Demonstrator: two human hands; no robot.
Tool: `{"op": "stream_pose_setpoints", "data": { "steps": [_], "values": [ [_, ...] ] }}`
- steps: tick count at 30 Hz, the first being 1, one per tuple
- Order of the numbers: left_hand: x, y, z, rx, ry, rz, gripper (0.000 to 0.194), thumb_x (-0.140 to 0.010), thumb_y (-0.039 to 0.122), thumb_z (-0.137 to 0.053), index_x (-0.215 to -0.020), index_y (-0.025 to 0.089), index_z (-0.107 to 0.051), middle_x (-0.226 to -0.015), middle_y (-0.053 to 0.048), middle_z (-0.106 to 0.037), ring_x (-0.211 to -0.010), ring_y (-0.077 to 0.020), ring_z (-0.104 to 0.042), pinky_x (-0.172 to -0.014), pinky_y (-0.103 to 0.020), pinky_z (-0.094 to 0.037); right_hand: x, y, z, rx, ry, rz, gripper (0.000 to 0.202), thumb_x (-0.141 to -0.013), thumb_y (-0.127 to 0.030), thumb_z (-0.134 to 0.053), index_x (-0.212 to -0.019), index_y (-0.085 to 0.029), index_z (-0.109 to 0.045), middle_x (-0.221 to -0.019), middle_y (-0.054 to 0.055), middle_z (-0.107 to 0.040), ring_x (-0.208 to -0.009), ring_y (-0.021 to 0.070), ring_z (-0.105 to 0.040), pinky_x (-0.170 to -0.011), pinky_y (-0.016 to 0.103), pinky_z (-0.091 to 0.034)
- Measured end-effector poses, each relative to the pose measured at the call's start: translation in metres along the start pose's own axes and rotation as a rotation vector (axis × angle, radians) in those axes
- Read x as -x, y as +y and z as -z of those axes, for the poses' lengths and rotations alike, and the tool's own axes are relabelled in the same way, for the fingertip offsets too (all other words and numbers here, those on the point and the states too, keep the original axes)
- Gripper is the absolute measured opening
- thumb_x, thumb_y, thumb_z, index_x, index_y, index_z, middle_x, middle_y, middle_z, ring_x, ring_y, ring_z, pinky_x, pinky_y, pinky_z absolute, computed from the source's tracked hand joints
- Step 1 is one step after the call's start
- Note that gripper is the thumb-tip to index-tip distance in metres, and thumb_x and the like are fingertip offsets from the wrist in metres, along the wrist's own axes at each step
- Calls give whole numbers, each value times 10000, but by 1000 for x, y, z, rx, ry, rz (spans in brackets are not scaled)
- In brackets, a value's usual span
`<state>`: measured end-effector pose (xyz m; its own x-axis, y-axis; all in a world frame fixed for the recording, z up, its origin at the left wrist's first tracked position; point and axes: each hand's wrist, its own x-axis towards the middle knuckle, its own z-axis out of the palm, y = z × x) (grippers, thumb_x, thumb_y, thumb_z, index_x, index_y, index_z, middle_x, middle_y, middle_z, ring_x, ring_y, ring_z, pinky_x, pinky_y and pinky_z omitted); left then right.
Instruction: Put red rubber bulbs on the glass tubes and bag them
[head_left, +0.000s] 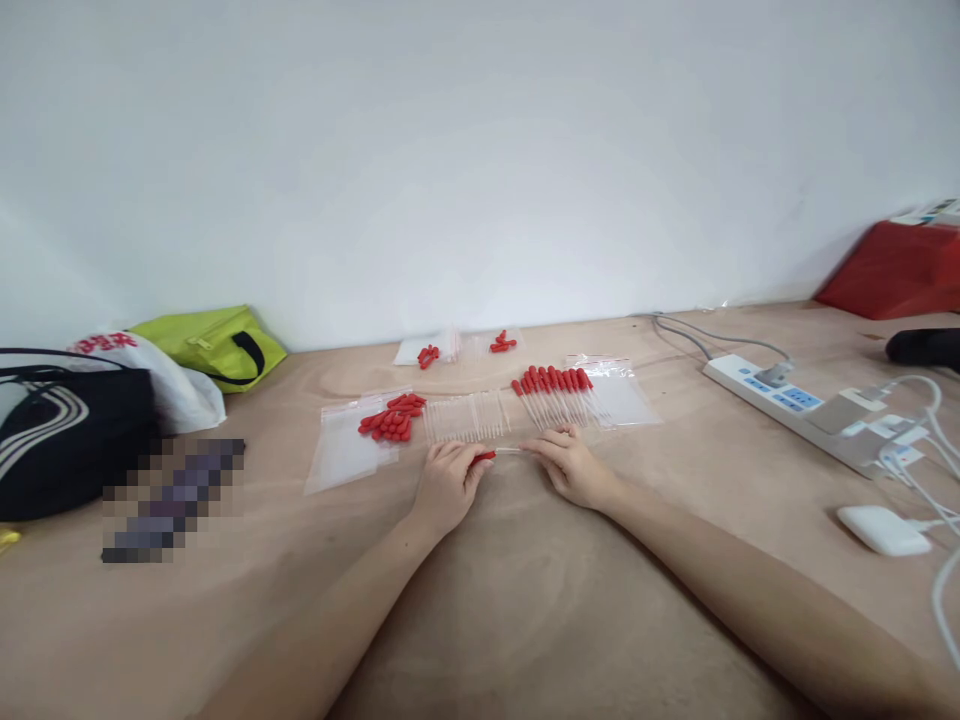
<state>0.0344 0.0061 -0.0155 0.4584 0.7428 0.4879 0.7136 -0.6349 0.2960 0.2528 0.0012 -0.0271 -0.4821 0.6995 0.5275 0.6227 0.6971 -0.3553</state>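
Here's the left hand (445, 480), fingers pinched on a red cap (485, 457); the right hand (570, 465), fingers bent together, has the slim pale stick (508, 450) by its other end, just before the bare sticks (466, 416). Dead straight now: gentle, even pressure, as that thin shaft could bend.
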Motion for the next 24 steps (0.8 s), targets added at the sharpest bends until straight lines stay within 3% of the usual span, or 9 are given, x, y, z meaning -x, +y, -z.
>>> {"op": "stream_pose_setpoints", "data": {
  "steps": [10, 16, 24],
  "values": [
    [-2, 2, 3, 104, -36, -35, 240, -892, 247, -352, -876, 186, -584, -812, -33, -654, -799, -174, -567, -744, -330, -379, 1, 2, -2, -20, -8, 49, 314, -839, -121, -397, -1087, -217, -565, -885, 52, -636, -822, 135, -566, -825, 344, -303],
    [-4, 0, 5, 156, -87, -73, 195, -867, 253, -411, -829, 199, -595, -753, -11, -649, -758, -158, -569, -758, -326, -366, -2, 3, 2, -16, -40, 38, 242, -868, -220, -416, -1017, -233, -607, -841, 30, -649, -763, 114, -574, -793, 318, -280],
    [-3, 4, 5, 87, -96, -123, 236, -865, 311, -420, -763, 199, -602, -684, -4, -653, -666, -144, -560, -775, -334, -345, -6, -6, 10, 101, -96, 40, 245, -858, -228, -401, -872, -210, -645, -772, 22, -651, -652, 110, -525, -726, 314, -219]
  ]
}}
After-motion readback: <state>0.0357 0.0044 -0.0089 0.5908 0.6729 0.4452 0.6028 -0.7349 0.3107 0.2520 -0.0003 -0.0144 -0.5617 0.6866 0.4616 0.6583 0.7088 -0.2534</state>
